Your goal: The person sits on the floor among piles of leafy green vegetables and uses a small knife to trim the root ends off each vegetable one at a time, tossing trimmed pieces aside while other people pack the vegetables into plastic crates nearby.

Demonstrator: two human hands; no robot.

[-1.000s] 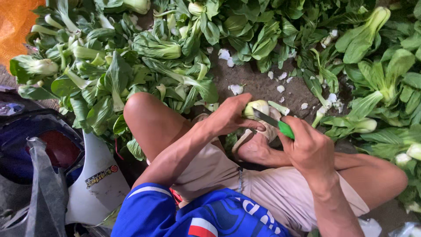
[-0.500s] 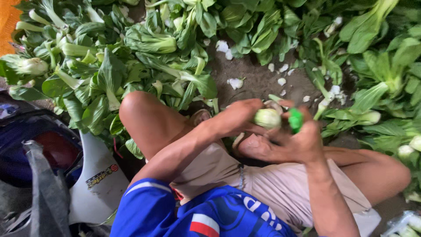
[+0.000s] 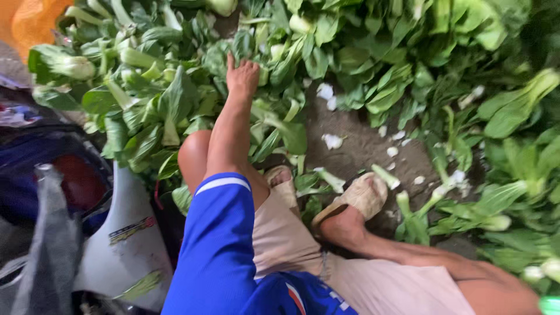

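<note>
My left hand stretches forward with its fingers apart and rests on the heap of green bok choy at the upper left. Nothing is in its grip. My left arm in a blue sleeve runs up the middle of the view over my bent knee. My right hand is out of view; only a sliver of something bright green shows at the bottom right corner. My sandalled foot rests on the dirt ground between the greens.
More bok choy lies piled along the top and right. White cut stem bits are scattered on the ground. A white plastic object and dark bags sit at the left, an orange sack at the top left.
Both hands were together at my knees, trimming a bok choy with a green-handled knife. Now my left hand has reached out to the left heap and my right hand has left the view.
</note>
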